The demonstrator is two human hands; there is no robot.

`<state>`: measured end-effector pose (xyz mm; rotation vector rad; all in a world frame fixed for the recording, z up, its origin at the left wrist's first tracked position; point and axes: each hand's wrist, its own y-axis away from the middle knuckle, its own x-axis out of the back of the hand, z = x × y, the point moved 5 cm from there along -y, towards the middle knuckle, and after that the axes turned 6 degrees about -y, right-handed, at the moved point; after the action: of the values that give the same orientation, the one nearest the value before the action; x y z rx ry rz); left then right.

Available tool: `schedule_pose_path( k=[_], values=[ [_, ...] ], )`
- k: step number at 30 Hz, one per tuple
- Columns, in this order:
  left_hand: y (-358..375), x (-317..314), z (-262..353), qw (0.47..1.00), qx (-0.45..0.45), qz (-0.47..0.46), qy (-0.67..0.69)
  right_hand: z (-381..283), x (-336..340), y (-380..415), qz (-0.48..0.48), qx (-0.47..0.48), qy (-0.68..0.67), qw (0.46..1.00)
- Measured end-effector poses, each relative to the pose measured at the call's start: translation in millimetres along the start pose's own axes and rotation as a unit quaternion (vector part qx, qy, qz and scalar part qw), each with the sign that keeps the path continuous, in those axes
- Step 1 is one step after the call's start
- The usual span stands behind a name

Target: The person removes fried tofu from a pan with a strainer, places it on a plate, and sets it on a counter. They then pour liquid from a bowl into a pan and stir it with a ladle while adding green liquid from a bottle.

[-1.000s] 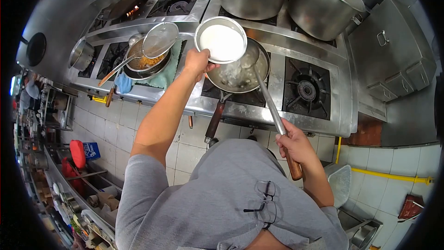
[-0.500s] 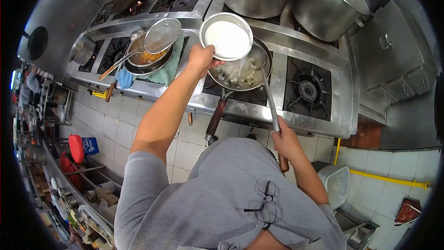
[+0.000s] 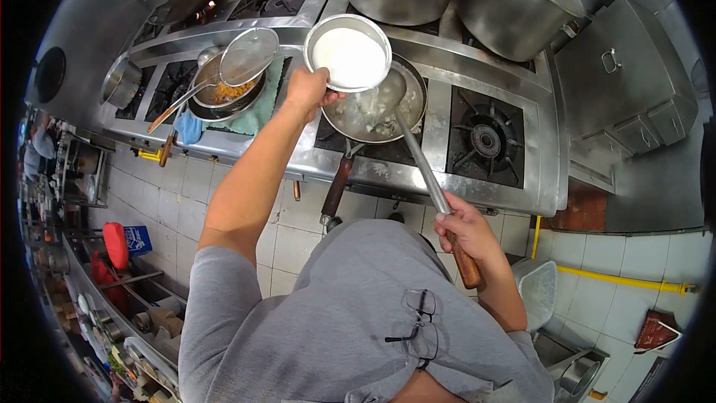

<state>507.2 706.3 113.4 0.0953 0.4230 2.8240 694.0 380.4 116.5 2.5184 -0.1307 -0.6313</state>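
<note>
Plainly, our left hand pinches the near edge of a metal bowl, thumb on the rim and fingers underneath, and our right hand wraps around a long ladle near its wooden end. The bowl hangs at eleven o'clock of the frying pan, overlapping its far side, with white liquid close to the rim on the pan side. We judge that a slip of this one-sided pinch, or a sharper tilt, could send the liquid out in a rush, splashing hot stuff onto our fingers. A pale blur below the rim hides whether any is pouring now.

The ladle's scoop dips into the pan at about one o'clock, just beside the bowl, so a wide stir could knock the two together. The pan's handle points toward us at seven o'clock, unheld; a hard push of the ladle might swing the pan, and our clothes could catch that handle. Farther out, a bare burner sits at four o'clock, and a strainer rests at ten o'clock, where a stray left elbow might tip it.
</note>
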Motion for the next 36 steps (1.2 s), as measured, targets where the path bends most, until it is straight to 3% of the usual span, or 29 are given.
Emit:
schedule_pose_path(
  k=[4, 7, 8, 10, 11, 13, 14, 17, 18, 19, 20, 21, 22, 24, 25, 29, 31, 36],
  values=[
    [-2, 1, -1, 1.0, -0.001, 0.0, -0.004, -2, 4, -3, 0.038, 0.051, 0.06, 0.996],
    [1, 0, 1, 1.0, -0.003, -0.001, 0.0, -3, 19, -6, 0.162, 0.098, 0.272, 0.944],
    [3, -1, 3, 1.0, -0.004, -0.001, 0.0, -2, 20, -9, 0.162, 0.098, 0.272, 0.944],
    [7, -2, 6, 1.0, -0.001, 0.007, 0.0, -7, 25, -13, 0.223, 0.175, 0.47, 0.836],
    [7, -1, 5, 1.0, 0.0, 0.007, 0.0, -3, 28, -18, 0.222, 0.175, 0.47, 0.836],
    [6, -1, 4, 1.0, -0.002, 0.008, -0.008, 3, 32, -24, 0.261, 0.169, 0.594, 0.742],
    [7, -1, 3, 1.0, -0.002, 0.008, -0.009, 8, 34, -26, 0.261, 0.168, 0.594, 0.742],
    [8, -2, 4, 1.0, -0.004, 0.006, -0.007, 13, 18, -28, 0.185, 0.125, 0.503, 0.835],
    [8, -2, 5, 1.0, -0.003, 0.005, -0.008, 5, 11, -26, 0.186, 0.125, 0.503, 0.835],
    [9, -3, 5, 1.0, -0.001, 0.003, -0.009, 11, 7, -28, 0.119, 0.035, 0.33, 0.936],
    [10, -3, 6, 1.0, -0.002, 0.001, -0.01, 17, -1, -27, 0.047, -0.055, 0.14, 0.988],
    [10, -3, 7, 1.0, 0.001, 0.0, -0.009, 15, -6, -25, 0.015, -0.068, 0.054, 0.996],
    [10, -3, 8, 1.0, 0.003, 0.0, -0.008, 10, -5, -22, 0.016, -0.066, 0.054, 0.996],
    [10, -3, 10, 1.0, -0.001, -0.004, -0.01, 8, -5, -16, -0.012, -0.121, -0.183, 0.976],
    [10, -3, 10, 1.0, -0.004, -0.007, -0.012, 7, -4, -14, -0.004, -0.123, -0.216, 0.969],
    [2, 0, 7, 1.0, 0.012, -0.018, -0.018, 3, -13, -5, -0.049, -0.119, -0.172, 0.977],
    [3, 0, 10, 1.0, 0.003, -0.013, -0.017, -3, -13, -5, -0.022, -0.043, -0.027, 0.998],
    [-1, -1, 11, 1.0, 0.009, -0.015, -0.018, -6, -1, -12, 0.046, 0.059, 0.133, 0.988]
  ],
)
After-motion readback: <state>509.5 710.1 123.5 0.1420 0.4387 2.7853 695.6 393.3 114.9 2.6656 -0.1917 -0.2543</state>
